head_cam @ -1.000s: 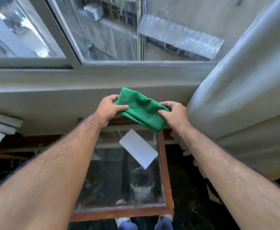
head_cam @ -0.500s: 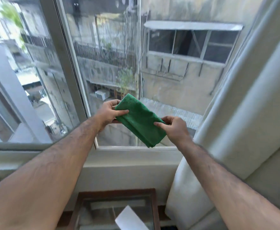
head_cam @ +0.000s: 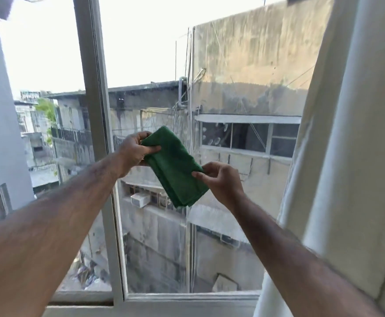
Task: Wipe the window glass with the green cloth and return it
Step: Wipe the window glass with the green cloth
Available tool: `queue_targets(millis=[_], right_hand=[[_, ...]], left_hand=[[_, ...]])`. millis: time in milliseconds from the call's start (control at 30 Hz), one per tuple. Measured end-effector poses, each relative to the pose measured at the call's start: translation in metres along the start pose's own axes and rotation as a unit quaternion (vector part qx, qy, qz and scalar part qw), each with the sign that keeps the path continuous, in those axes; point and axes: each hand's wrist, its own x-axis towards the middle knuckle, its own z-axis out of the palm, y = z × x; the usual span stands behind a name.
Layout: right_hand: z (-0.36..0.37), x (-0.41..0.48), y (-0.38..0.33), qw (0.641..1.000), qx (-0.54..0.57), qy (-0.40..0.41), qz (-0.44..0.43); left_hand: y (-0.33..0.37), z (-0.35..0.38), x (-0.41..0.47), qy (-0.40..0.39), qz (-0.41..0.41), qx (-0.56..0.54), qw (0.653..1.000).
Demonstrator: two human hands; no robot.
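Note:
A folded green cloth hangs in the air in front of the window glass, short of touching it. My left hand pinches the cloth's upper left end between thumb and fingers. My right hand grips its right edge with thumb and fingertips. Both arms are stretched out toward the pane. The glass shows smudges and streaks, with buildings visible outside through it.
A white upright window frame bar stands just left of my hands. A pale curtain hangs down the right side, close to my right arm. The white sill runs along the bottom.
My head has tilted up, so the glass-topped table and sill dropped out of view and the window fills the frame. Both hands lifted the cloth from sill height up before the pane.

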Motion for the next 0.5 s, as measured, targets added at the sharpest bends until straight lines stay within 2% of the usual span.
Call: queue_targets(millis=[100,200,300,400,500], right_hand=[[-0.028,0.026,-0.014,0.995,-0.047,0.033,-0.083],[-0.059,0.056,-0.009,0.966,-0.140,0.141,-0.167],[-0.090,0.092,0.011,0.929,-0.237,0.219,-0.182],[-0.114,0.122,0.028,0.902,-0.303,0.237,-0.195],[-0.126,0.140,0.039,0.887,-0.339,0.236,-0.208]], left_hand=[[0.046,-0.016,0.021,0.026,0.052,0.063,0.996],[0.081,-0.032,0.036,0.023,0.069,0.175,0.982],[0.096,-0.043,0.048,0.018,0.079,0.286,0.955],[0.098,-0.046,0.061,0.059,0.106,0.372,0.920],[0.096,-0.041,0.072,0.115,0.131,0.392,0.903]])
